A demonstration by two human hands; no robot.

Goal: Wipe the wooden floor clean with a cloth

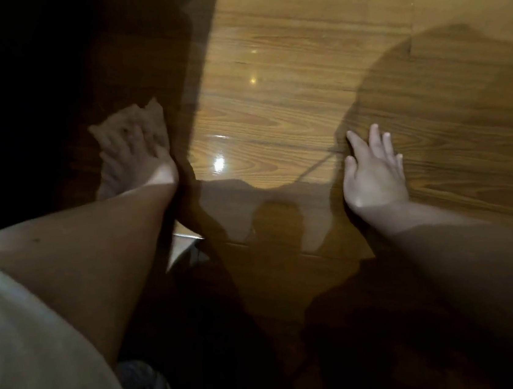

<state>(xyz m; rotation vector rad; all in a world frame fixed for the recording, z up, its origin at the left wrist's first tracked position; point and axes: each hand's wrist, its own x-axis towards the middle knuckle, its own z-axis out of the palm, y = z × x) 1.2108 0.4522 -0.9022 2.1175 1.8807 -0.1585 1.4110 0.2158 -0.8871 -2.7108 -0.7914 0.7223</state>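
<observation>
The wooden floor [298, 71] fills the view, glossy and lit on the right, in deep shadow on the left. My left hand [135, 153] presses flat on a pale cloth [150, 113] at the edge of the shadow; hand and cloth are blurred. The cloth shows beyond and around my spread fingers. My right hand [372, 171] rests palm down on the lit boards, fingers apart, with nothing under it.
The dark area at the left hides whatever is there. A small white object [184, 247] lies on the floor just behind my left forearm. My pale sleeve [26, 348] fills the lower left. Head and arm shadows fall across the lit boards.
</observation>
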